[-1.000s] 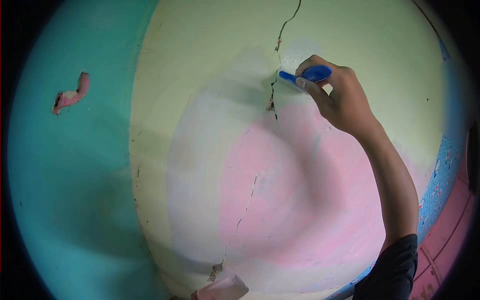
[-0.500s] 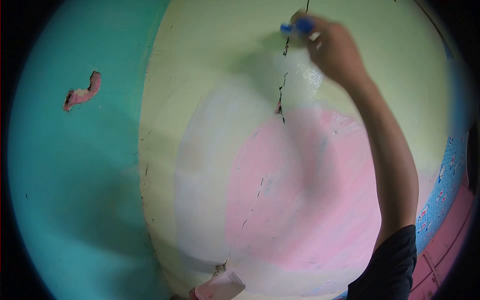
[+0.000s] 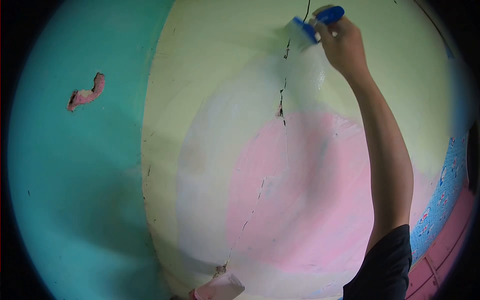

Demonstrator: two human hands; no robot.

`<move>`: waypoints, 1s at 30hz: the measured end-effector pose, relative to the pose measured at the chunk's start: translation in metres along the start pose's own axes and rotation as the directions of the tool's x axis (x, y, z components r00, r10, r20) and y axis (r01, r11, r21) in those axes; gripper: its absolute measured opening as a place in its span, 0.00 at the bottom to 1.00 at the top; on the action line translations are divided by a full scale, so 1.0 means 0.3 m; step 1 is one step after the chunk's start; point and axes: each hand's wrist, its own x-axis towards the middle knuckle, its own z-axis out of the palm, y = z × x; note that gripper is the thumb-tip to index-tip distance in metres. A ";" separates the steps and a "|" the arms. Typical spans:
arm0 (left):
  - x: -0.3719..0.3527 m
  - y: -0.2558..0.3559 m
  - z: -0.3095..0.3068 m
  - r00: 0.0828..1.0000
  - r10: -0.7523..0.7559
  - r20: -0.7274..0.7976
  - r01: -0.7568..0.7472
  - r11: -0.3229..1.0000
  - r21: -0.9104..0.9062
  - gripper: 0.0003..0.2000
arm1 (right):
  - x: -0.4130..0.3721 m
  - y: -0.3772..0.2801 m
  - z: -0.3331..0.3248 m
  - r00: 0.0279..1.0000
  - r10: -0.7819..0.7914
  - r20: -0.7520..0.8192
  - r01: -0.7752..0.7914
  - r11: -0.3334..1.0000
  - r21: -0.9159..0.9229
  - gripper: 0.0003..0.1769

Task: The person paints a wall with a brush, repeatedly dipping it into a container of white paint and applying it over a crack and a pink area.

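Note:
My right hand [image 3: 345,45] is raised against the wall at the top, fingers closed around the blue handle of a paintbrush [image 3: 330,15]. The brush's wide head, blurred by motion, meets the pale green wall [image 3: 240,50] beside a dark, jagged crack [image 3: 281,97]. Below the brush the wall has a wet shine. A pinkish-white container [image 3: 220,288] appears at the bottom edge, tilted, close to the crack's lower end. What supports it is out of frame, and my left hand does not show clearly.
To the left is a teal wall [image 3: 75,165] with a chipped pink hole [image 3: 87,93]. A large pink patch [image 3: 300,200] covers the wall's middle. At the right stand a blue patterned surface [image 3: 437,200] and pink panels [image 3: 445,260].
My right hand has moved slightly right and turned the brush, so its head now points down-left and its handle up-right. The container has barely moved.

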 end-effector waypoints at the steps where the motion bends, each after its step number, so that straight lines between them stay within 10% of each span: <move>1: 0.001 0.000 0.001 1.000 -0.005 -0.002 0.005 1.000 -0.005 0.32 | 0.013 -0.041 -0.015 0.999 -0.001 0.036 0.004 0.995 -0.101 0.09; 6: 0.002 0.005 0.003 1.000 -0.028 -0.009 0.027 0.999 -0.019 0.32 | -0.170 -0.133 0.112 0.794 -0.373 0.481 0.514 0.834 -0.201 0.20; 13: 0.007 -0.002 0.002 0.998 -0.061 -0.008 0.060 0.997 -0.050 0.32 | -0.219 -0.210 0.124 0.878 -0.018 0.477 -0.151 0.937 0.314 0.08; 18: 0.005 0.000 0.000 0.997 -0.076 -0.018 0.075 0.995 -0.069 0.32 | 0.041 0.017 0.034 0.999 0.031 0.044 -0.028 0.998 -0.057 0.13; 20: -0.001 0.000 -0.002 0.996 -0.084 -0.021 0.082 0.994 -0.072 0.32 | 0.074 -0.115 -0.037 0.971 0.070 0.227 0.010 0.943 -0.333 0.08; 25: -0.006 -0.001 0.003 0.995 -0.099 -0.022 0.097 0.992 -0.083 0.32 | -0.191 -0.210 0.163 0.830 -0.314 0.461 0.424 0.892 -0.157 0.25; 30: -0.004 -0.003 0.004 0.994 -0.105 -0.020 0.103 0.990 -0.098 0.33 | -0.247 -0.340 0.152 0.784 -0.098 0.613 -0.087 0.960 0.264 0.10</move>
